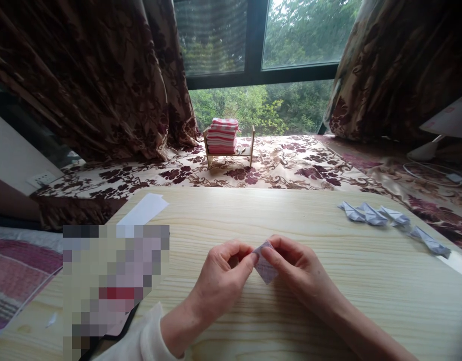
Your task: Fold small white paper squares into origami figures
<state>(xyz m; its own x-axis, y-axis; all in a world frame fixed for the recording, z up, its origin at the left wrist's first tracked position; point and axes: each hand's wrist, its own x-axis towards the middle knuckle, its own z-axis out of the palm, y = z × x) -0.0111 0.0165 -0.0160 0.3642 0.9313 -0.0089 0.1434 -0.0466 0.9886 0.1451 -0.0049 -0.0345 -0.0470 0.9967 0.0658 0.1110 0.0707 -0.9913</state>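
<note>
Above the middle of the wooden table [223,215], both hands hold one small folded piece of paper [267,268], pale with faint print on it. My left hand [225,271] pinches its left corner between thumb and fingers. On the other side, my right hand [300,265] grips the upper right part, its thumb lying across the paper. The paper's lower corner points down toward me. Several folded paper pieces [371,214] lie in a slanting row at the table's right side, apart from my hands.
White paper sheets [144,210] lie at the table's back left, beside a pixelated area. Beyond the table, a small wooden rack [252,145] with stacked pink-and-white cloths [222,138] stands on a floral-covered sill. A lamp [449,118] with a cord is at the right.
</note>
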